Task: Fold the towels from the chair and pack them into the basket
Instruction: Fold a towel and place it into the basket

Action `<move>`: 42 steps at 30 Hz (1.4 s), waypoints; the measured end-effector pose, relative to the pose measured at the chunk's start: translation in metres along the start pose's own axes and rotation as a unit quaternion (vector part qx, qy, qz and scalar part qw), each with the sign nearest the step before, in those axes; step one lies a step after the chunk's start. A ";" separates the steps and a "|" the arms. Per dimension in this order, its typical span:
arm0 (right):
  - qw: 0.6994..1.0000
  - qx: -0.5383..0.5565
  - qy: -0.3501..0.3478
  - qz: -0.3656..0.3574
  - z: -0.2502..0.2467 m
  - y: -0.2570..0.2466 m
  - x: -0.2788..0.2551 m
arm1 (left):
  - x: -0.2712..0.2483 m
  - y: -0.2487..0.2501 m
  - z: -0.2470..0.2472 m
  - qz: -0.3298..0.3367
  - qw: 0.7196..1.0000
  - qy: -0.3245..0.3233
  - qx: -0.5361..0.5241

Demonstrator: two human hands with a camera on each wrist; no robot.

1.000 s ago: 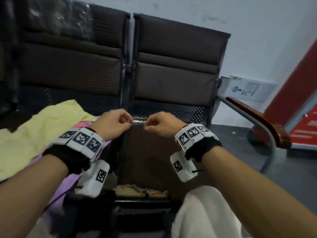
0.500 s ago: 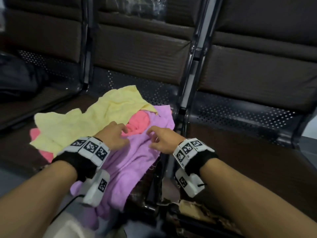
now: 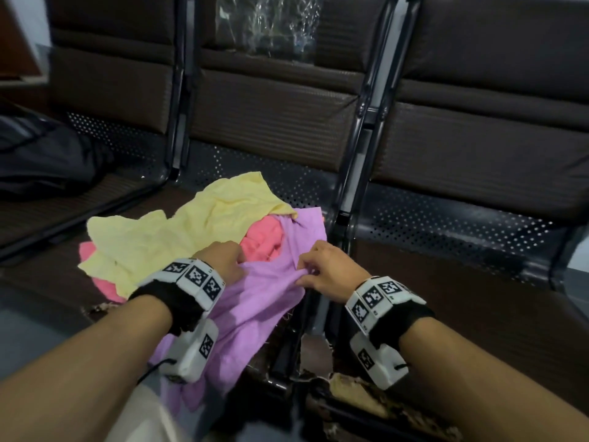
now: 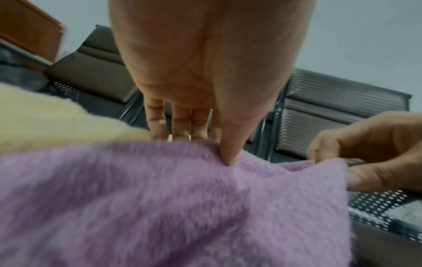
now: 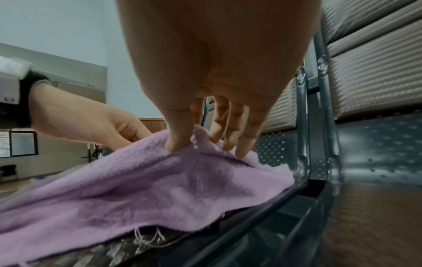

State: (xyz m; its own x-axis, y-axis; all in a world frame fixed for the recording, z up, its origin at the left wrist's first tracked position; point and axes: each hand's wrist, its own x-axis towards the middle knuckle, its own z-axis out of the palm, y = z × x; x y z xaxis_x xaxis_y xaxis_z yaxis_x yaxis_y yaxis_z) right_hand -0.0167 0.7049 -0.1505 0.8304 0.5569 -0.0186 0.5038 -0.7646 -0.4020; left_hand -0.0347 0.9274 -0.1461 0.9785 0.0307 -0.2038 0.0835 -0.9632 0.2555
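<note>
1. Left hand (image 3: 223,261): thumb and fingers pinch a raised ridge of the fuzzy lilac fleece towel (image 3: 255,314); fingers (image 4: 180,126) extended behind the fold, thumb in front.
2. Right hand (image 3: 328,271): fingers curled, thumb and fingertips (image 5: 242,144) gripping the same lilac towel near its right edge; cloth bunches between both hands.
3. Lilac towel drapes over the front edge of the dark brown padded chair seat (image 3: 41,269); frayed threads at its hem.
4. Crumpled pale yellow towel (image 3: 178,231) and coral pink towel (image 3: 264,237) lie on the seat, partly under the lilac one.
5. Perforated metal panel (image 3: 446,224) behind the seats; clear crinkled plastic (image 3: 271,23) on the backrest.
</note>
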 end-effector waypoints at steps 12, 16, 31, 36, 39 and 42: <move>0.935 0.192 0.299 0.016 -0.085 0.010 -0.090 | -0.058 0.116 -0.011 0.276 0.926 -0.028 -0.255; 0.848 0.295 0.440 0.026 -0.095 0.029 -0.114 | -0.068 0.143 -0.013 0.322 0.888 -0.067 -0.322; 0.960 0.098 0.156 0.211 -0.059 0.097 -0.126 | -0.015 0.156 0.029 0.199 0.964 -0.018 -0.174; 0.980 0.020 0.005 0.197 -0.059 0.105 -0.132 | -0.021 0.169 0.033 0.282 0.941 -0.075 -0.171; 0.967 -0.046 -0.088 0.233 -0.051 0.114 -0.137 | -0.025 0.176 0.046 0.306 0.940 -0.131 -0.078; 0.950 -0.101 -0.124 0.268 -0.043 0.125 -0.141 | -0.022 0.179 0.055 0.328 0.933 -0.144 0.020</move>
State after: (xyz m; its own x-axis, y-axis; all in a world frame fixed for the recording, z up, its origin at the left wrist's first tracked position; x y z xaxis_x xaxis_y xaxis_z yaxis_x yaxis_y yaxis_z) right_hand -0.0605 0.5169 -0.1584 0.9120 0.1094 -0.3955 0.0802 -0.9927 -0.0897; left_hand -0.0519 0.7397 -0.1481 0.7243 -0.6375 -0.2628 -0.5293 -0.7583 0.3805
